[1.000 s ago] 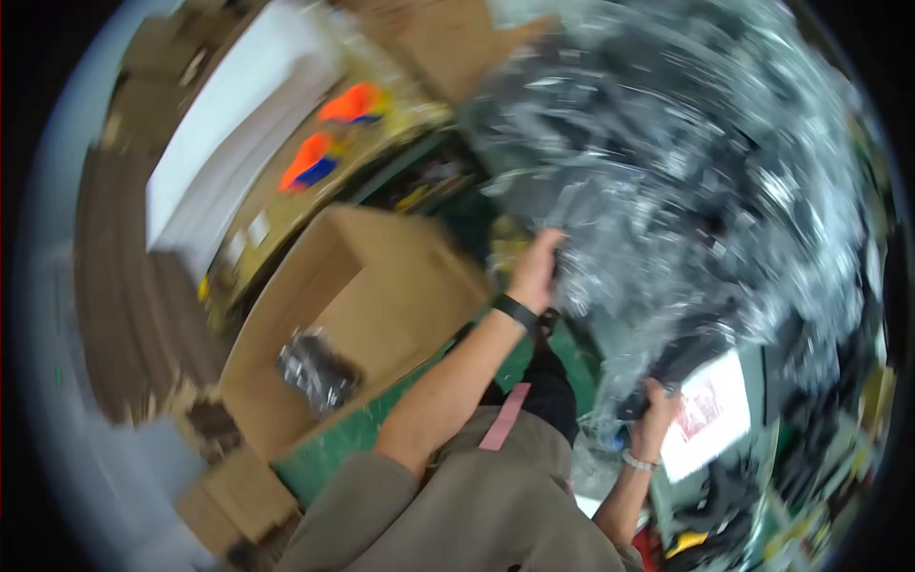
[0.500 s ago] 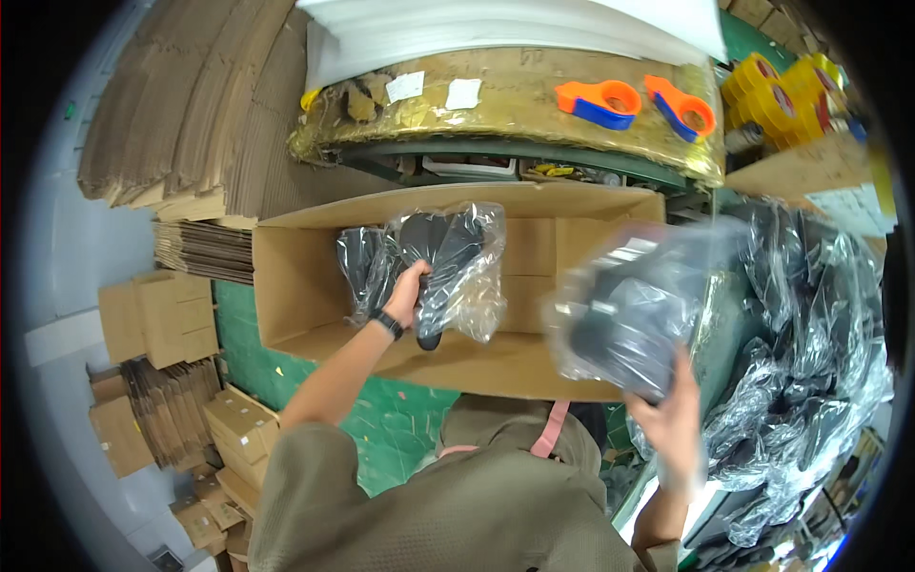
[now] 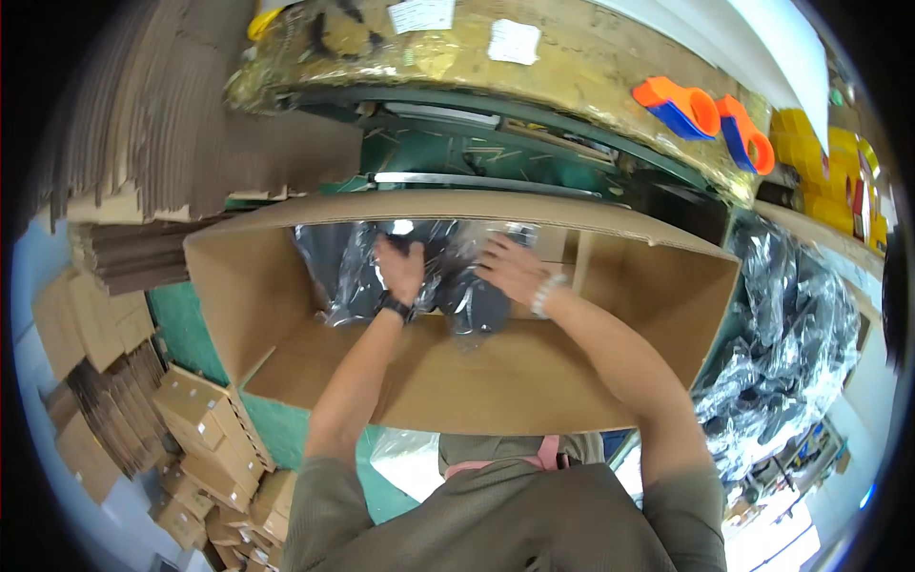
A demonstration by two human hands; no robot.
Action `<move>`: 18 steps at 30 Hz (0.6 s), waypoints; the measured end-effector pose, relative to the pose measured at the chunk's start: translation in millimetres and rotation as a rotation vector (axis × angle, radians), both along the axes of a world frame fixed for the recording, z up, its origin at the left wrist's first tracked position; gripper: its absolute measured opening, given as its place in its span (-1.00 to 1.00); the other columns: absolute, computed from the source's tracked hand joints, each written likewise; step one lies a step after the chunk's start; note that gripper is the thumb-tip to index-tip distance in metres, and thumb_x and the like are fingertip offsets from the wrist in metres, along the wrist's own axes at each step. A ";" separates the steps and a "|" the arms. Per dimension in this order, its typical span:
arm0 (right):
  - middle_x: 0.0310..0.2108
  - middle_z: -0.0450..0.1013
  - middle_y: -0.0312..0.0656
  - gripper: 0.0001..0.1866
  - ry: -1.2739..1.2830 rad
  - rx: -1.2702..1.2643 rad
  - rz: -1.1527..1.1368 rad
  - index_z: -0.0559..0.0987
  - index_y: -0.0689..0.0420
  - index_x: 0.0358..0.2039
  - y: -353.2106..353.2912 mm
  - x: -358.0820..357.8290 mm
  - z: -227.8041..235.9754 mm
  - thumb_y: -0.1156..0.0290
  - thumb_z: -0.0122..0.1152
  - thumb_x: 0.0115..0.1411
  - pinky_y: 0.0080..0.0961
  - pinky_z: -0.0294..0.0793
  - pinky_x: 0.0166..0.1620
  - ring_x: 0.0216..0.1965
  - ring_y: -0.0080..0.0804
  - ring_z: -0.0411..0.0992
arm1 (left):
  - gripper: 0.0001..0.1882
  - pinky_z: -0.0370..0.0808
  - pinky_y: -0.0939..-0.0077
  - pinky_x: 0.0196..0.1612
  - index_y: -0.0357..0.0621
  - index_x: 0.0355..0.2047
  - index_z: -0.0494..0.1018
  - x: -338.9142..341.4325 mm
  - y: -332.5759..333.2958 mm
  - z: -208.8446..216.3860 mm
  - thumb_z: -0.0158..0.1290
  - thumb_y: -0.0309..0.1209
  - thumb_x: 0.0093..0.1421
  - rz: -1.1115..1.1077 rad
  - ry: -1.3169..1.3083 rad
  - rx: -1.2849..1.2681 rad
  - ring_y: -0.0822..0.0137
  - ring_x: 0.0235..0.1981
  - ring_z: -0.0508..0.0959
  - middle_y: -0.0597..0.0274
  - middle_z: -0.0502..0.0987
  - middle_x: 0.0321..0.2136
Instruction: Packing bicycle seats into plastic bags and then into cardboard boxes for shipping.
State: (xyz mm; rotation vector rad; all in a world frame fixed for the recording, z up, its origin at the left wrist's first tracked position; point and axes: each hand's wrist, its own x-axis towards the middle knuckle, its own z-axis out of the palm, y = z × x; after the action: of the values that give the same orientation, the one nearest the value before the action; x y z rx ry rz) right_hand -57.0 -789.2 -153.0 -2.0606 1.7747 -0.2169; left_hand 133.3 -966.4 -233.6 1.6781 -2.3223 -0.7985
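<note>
Inside a long open cardboard box (image 3: 457,381), several black saddle-shaped pieces in clear plastic bags stand in a row toward the left and middle. My left hand (image 3: 401,271), its wrist in a dark band, rests against a bagged black piece (image 3: 357,281) with its fingers spread. Next to it, my right hand (image 3: 516,270) lies over another bagged black piece (image 3: 477,305), fingers stretched out. That hand is slightly blurred. Neither hand grips anything. The far lower parts of the bagged pieces are partly hidden by the hands and the box wall.
Flattened cardboard (image 3: 162,124) is stacked at the left. Beyond the box stands a tape-covered bench (image 3: 572,57) with orange and blue tape dispensers (image 3: 679,107). Yellow tape rolls (image 3: 829,172) sit at far right. A heap of bagged black pieces (image 3: 791,324) lies right of the box.
My right hand has brought the bagged piece from the right into the box and let go. My left hand no longer grips its piece. The view has tilted closer to the box.
</note>
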 end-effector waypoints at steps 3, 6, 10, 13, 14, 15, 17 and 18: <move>-0.06 0.51 -0.05 -0.65 -0.329 0.081 -0.453 0.63 0.16 -0.15 -14.7 45.5 -45.4 0.29 0.09 0.10 -0.10 0.22 0.25 0.13 -0.14 0.35 | -0.48 0.27 0.13 0.22 -0.37 0.10 0.28 -63.4 25.0 111.5 0.06 -0.41 0.14 -0.531 0.183 -0.007 -0.19 0.13 0.33 -0.24 0.38 0.05; -0.16 0.53 0.04 -0.66 0.020 0.032 -0.499 0.60 0.25 -0.17 -12.3 93.0 19.0 0.32 0.09 0.11 -0.06 0.30 0.16 0.07 -0.07 0.39 | -0.47 0.32 0.19 0.19 -0.34 0.13 0.31 -39.2 42.9 71.0 0.07 -0.32 0.21 -0.431 0.221 0.431 -0.06 0.10 0.41 -0.15 0.41 0.07; -0.18 0.51 -0.01 -0.61 -0.499 0.171 -0.511 0.52 0.22 -0.04 67.5 25.1 162.5 0.29 0.17 0.17 -0.13 0.39 0.09 -0.05 -0.03 0.44 | -0.02 0.29 0.07 0.23 -0.41 0.19 0.23 -41.8 55.8 19.4 0.31 0.08 -0.02 -0.569 -0.220 0.209 -0.17 0.14 0.33 -0.27 0.34 0.12; -0.20 0.51 -0.02 -0.62 -0.640 -0.237 -1.073 0.52 0.19 -0.06 181.9 -52.6 236.3 0.36 0.21 0.11 -0.13 0.46 -0.03 -0.07 -0.03 0.46 | 0.19 0.30 0.04 0.21 -0.33 0.29 0.09 -50.5 87.4 8.5 0.39 0.11 -0.20 -0.554 -0.337 0.004 -0.23 0.13 0.33 -0.26 0.32 0.11; -0.21 0.51 0.00 -0.63 -0.418 -0.348 -1.269 0.51 0.21 -0.08 227.7 -76.2 246.0 0.39 0.18 0.08 -0.11 0.48 -0.07 -0.10 -0.02 0.46 | 0.17 0.30 0.05 0.22 -0.30 0.30 0.09 -61.7 95.5 19.4 0.40 0.07 -0.18 -0.495 -0.395 0.029 -0.24 0.13 0.34 -0.28 0.32 0.12; -0.17 0.50 0.02 -0.61 -0.261 -0.429 -1.401 0.51 0.20 -0.06 276.6 -104.4 232.7 0.45 0.20 0.04 -0.12 0.47 -0.05 -0.10 0.01 0.46 | 0.18 0.30 0.06 0.23 -0.32 0.30 0.07 -56.9 89.4 19.7 0.40 0.06 -0.18 -0.500 -0.381 -0.021 -0.22 0.14 0.33 -0.29 0.31 0.12; -0.06 0.40 0.08 -0.43 0.393 -0.352 -1.626 0.44 0.24 0.00 367.2 -160.9 207.5 0.44 0.34 -0.07 -0.12 0.34 0.10 0.00 0.06 0.35 | 0.02 0.31 0.10 0.21 -0.37 0.27 0.12 -46.7 82.9 35.1 0.36 -0.06 -0.04 -0.587 -0.227 -0.167 -0.14 0.12 0.36 -0.29 0.31 0.12; -0.04 0.37 0.07 -0.35 0.452 -0.364 -1.725 0.39 0.25 0.05 408.4 -197.1 183.3 0.40 0.38 -0.10 -0.10 0.29 0.14 0.06 0.07 0.29 | -0.07 0.34 0.15 0.18 -0.39 0.25 0.15 -41.4 76.2 40.9 0.34 -0.12 0.03 -0.607 -0.108 -0.247 -0.06 0.08 0.41 -0.27 0.32 0.11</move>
State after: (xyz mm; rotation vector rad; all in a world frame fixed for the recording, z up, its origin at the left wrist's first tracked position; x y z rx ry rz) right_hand -254.0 -380.8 30.3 -0.0882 3.4451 -0.5559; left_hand 91.9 -890.2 -192.7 0.9387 -2.9048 -0.4754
